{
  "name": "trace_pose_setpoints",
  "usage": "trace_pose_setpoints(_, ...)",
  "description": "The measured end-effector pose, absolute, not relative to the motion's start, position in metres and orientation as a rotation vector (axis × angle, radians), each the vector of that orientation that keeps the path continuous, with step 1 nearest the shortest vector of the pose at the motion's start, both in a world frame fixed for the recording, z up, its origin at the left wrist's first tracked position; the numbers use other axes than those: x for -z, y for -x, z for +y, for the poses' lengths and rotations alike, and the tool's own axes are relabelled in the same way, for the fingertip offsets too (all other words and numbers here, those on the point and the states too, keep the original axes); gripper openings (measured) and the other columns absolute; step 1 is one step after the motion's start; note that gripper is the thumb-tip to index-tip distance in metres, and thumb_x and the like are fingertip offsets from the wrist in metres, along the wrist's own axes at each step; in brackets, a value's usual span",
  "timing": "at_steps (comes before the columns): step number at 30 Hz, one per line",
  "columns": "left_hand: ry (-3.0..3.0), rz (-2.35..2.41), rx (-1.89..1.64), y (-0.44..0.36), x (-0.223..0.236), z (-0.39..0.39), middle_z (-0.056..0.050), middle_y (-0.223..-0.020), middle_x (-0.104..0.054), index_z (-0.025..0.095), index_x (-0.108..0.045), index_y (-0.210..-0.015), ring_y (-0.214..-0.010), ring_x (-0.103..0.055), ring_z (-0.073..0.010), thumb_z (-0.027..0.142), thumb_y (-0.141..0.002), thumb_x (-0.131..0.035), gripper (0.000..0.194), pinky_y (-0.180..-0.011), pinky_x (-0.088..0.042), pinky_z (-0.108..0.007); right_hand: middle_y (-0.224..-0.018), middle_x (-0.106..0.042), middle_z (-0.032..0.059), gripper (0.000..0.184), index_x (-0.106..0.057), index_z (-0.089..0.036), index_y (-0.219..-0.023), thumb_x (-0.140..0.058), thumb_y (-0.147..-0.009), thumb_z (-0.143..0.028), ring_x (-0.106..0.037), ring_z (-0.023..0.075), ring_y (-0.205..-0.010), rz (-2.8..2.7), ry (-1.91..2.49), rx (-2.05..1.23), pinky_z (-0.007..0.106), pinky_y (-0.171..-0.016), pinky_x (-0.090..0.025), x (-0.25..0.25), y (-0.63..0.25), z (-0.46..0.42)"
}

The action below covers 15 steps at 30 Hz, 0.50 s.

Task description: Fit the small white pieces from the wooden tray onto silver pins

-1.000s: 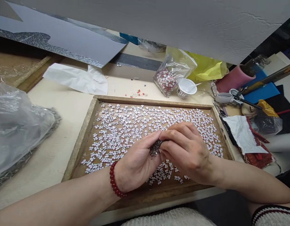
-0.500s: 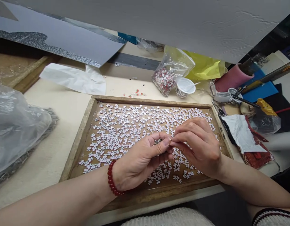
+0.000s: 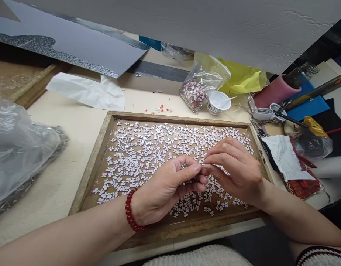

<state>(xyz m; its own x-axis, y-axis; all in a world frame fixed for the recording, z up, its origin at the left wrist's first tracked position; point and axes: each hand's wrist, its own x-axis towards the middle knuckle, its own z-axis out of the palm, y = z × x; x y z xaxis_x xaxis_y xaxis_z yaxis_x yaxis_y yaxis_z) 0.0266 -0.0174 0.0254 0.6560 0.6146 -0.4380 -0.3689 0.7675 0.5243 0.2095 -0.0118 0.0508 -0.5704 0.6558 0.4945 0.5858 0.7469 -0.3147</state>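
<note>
Bead bracelet [image 3: 131, 212], red, on the left wrist. Left hand [image 3: 170, 181] curled round a cluster of small metal pieces [image 3: 183, 166]; individual long axes unreadable. Right hand [image 3: 234, 170] pinched near the left thumb tip, just right of the cluster; whether it grips a piece cannot be told. Below, white double-lobed pieces [image 3: 131, 162] cover a wooden-framed tray [image 3: 176, 119]. Beyond: paper cup [image 3: 219, 103], clear plastic bag [image 3: 213, 72].

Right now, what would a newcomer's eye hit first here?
Probably the wooden tray in the middle, strewn with small white pieces. Over it, the left hand, a red bracelet at its wrist, holds tiny metal bits, with the right hand close at its fingertips. Beyond the tray, bright yellow plastic stands out beside a clear bag of red-and-white pieces.
</note>
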Motion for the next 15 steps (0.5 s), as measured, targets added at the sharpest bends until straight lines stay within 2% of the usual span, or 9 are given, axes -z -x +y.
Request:
trace_pose_setpoints(6, -0.446, 0.585, -0.571, -0.026, -0.023, -0.019, 0.002, -0.067, -0.056, 0.014, -0.051, -0.078, -0.062, -0.053, -0.0069, 0.020, -0.083, -0.064, 0.015, -0.059, -0.042, -0.017, -0.077, -0.065, 0.0060, 0.004, -0.059, -0.014, -0.081, -0.060, -0.080, -0.011, -0.058, 0.0158, -0.076, -2.327, 0.918, -0.292, 0.034, -0.071, -0.046, -0.055, -0.210, -0.011)
trace_pose_setpoints(11, -0.466, 0.556, -0.601, -0.027, -0.023, -0.020, 0.003, -0.064, -0.054, 0.014, -0.050, -0.076, -0.059, -0.052, -0.0064, 0.020, -0.080, -0.068, 0.019, -0.057, -0.041, -0.017, -0.081, -0.064, 0.0041, 0.006, -0.059, -0.014, -0.088, -0.058, -0.083, -0.011, -0.058, 0.0129, -0.081, -2.295, 0.918, -0.655, 0.031, -0.076, -0.046, -0.061, -0.209, -0.012)
trace_pose_setpoints(15, -0.456, 0.534, -0.606, -0.027, -0.024, -0.021, 0.003, -0.064, -0.055, 0.014, -0.050, -0.075, -0.058, -0.051, -0.0058, 0.020, -0.078, -0.071, 0.022, -0.056, -0.041, -0.017, -0.080, -0.062, 0.0018, 0.002, -0.058, -0.016, -0.085, -0.058, -0.084, -0.014, -0.056, 0.0110, -0.080, -2.255, 0.933, -0.896, 0.029, -0.075, -0.046, -0.062, -0.212, -0.011)
